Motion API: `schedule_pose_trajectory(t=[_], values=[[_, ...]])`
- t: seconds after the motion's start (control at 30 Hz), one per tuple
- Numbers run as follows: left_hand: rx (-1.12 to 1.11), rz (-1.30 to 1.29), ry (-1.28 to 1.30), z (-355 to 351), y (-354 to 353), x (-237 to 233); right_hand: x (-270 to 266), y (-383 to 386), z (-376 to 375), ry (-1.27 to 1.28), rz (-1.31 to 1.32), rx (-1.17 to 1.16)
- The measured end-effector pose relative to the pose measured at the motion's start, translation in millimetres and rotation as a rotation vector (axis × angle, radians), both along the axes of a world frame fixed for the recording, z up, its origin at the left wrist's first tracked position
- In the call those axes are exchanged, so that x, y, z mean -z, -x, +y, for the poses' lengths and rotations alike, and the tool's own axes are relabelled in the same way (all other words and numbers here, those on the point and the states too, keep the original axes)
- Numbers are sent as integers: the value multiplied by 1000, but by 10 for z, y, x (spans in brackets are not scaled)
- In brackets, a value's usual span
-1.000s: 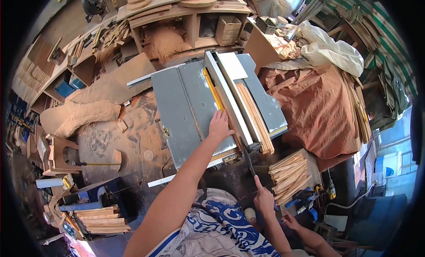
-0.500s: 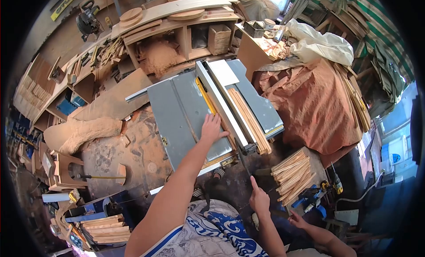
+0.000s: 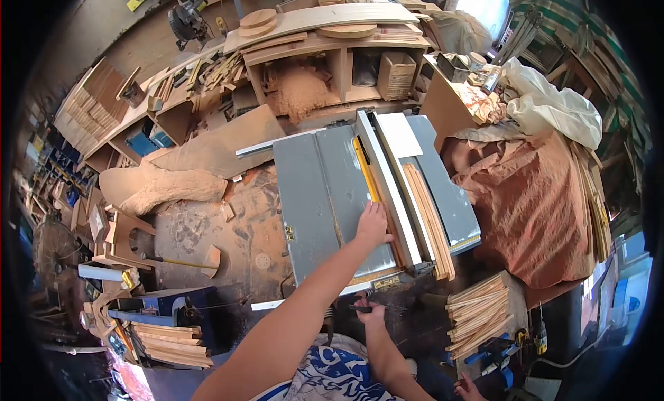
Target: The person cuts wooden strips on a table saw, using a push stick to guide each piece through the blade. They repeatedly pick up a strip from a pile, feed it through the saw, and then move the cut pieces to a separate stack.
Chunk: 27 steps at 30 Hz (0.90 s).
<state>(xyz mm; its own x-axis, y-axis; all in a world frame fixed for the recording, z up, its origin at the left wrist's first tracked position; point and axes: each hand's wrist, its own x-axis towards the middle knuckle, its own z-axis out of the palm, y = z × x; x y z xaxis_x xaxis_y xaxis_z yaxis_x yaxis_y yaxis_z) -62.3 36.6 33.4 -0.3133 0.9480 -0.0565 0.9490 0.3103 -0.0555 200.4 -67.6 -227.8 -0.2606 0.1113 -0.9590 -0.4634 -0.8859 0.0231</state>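
My left hand (image 3: 373,221) rests on the grey table saw (image 3: 308,193), just below the yellow throat plate (image 3: 365,167). Its fingers are closed together, with the thumb against a narrow wooden strip (image 3: 397,252) that lies along the saw's white fence (image 3: 393,187). Below the front edge of the saw, my right hand (image 3: 372,314) is curled around a small dark object whose kind I cannot make out. Cut wooden strips (image 3: 432,221) lie to the right of the fence, beside a white board (image 3: 401,133).
A pile of thin strips (image 3: 478,314) sits at lower right, near another person's hand (image 3: 469,388). A reddish dusty cover (image 3: 532,200) drapes a stack at the right. Shelving (image 3: 339,76) with sawdust stands behind, and a stool (image 3: 121,238) is at left.
The view has shifted, so the saw appears farther right and lower. My right hand has moved left toward the saw's front edge and its fingers have curled. The other person's hand has dropped lower.
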Motion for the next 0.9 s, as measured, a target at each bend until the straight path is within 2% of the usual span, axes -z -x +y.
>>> schedule_pose_trajectory(t=[0.03, 0.1, 0.2, 0.3, 0.37, 0.4, 0.53, 0.7, 0.9], values=[[11, -8, -15, 1, -34, 0, 209, 164, -52, -22, 78, 41], [12, -16, -34, 16, -54, -18, 361, 535, -136, -116, -6, 91], [19, -26, -71, 1, -21, 28, 447, 745, -136, -187, 256, 74], [27, -35, -110, -4, -40, 83, 669, 699, -124, -70, 141, -33], [25, -38, -119, 10, -23, 105, 807, 738, -107, -53, 98, 114], [28, -41, -143, 4, -30, 121, 683, 758, -82, -148, 126, 102], [40, -19, -131, 26, -60, 86, 592, 802, 11, -79, -32, 136], [54, -33, -123, 33, -68, 101, 738, 794, 55, -38, 7, 32], [48, -49, -104, 43, -102, 124, 1104, 422, 72, 96, 9, -184]])
